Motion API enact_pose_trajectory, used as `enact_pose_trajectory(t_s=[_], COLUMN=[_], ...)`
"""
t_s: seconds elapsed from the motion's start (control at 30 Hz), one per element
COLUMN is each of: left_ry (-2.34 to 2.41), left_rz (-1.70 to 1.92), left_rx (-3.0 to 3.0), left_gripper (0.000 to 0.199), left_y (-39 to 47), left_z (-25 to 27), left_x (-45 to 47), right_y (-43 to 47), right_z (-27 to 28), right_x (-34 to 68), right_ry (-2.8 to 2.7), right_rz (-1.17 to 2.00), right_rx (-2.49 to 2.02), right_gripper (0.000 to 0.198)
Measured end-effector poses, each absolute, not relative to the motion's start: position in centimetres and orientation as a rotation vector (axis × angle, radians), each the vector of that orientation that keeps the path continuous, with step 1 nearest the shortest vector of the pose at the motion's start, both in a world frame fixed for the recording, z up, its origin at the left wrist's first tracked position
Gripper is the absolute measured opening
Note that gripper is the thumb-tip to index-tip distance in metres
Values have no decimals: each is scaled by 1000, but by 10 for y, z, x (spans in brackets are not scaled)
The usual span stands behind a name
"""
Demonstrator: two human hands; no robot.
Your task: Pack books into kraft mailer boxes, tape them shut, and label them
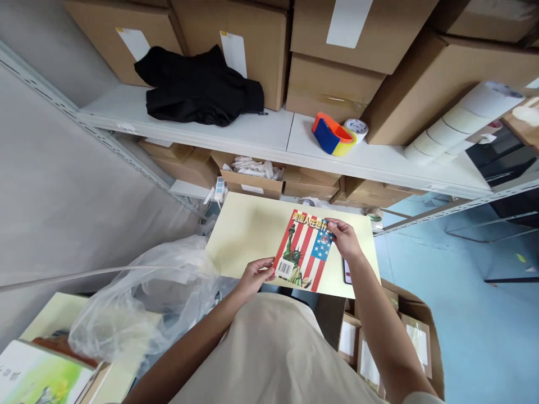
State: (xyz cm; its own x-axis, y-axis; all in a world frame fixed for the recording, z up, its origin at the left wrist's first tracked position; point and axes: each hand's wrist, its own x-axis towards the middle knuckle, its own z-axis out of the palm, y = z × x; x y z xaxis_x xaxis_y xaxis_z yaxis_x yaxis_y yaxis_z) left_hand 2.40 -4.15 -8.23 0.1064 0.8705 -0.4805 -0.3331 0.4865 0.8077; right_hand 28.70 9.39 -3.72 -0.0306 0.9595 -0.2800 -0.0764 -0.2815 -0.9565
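A book with red and white stripes, a starred blue patch and a green statue on its cover is held above a pale yellow table. My left hand pinches its lower left edge, beside a white barcode label. At the upper right corner, my right hand grips the book between thumb and fingers. Partly hidden by my right forearm, a phone lies on the table.
Cardboard boxes fill the shelf ahead, with a black garment, tape rolls and an orange-blue-yellow band. Clear plastic and books are at left. A large carton holds several parcels at right.
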Motion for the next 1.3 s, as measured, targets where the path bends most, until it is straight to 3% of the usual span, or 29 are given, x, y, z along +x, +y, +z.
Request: enact_pose_trajectory(t_s=[0.23,0.47,0.6,0.83,1.03,1.17,1.23,1.3], left_ry=[972,858,915,898,1193,1151,1136,1136], left_rz=[1006,900,785,938,934,992,1012,1012], left_rx=[345,246,455,729,1187,1043,940,855], left_gripper=[49,39,44,61,39,41,45,49], left_y=[-40,-35,-27,-2,1,-3,-3,-1], left_z=[-84,-79,-72,-44,-28,-31,-34,-38], left_x=[19,19,22,-3,12,11,6,1], right_y=[87,105,112,108,108,93,77,57], right_z=[-25,12,19,17,10,-3,-14,-28], right_x=[286,279,266,254,238,245,248,247], right_ry=[-1047,-1649,-1599,-1645,-1765,-1561,-1432,-1336], right_rz=[1544,1329,1385,1482,1342,1003,1109,1403], right_rx=[-1113,-1035,-1030,-1152,-1253,-1398,-1358,-1251], right_gripper=[38,29,32,34,30,48,65,66])
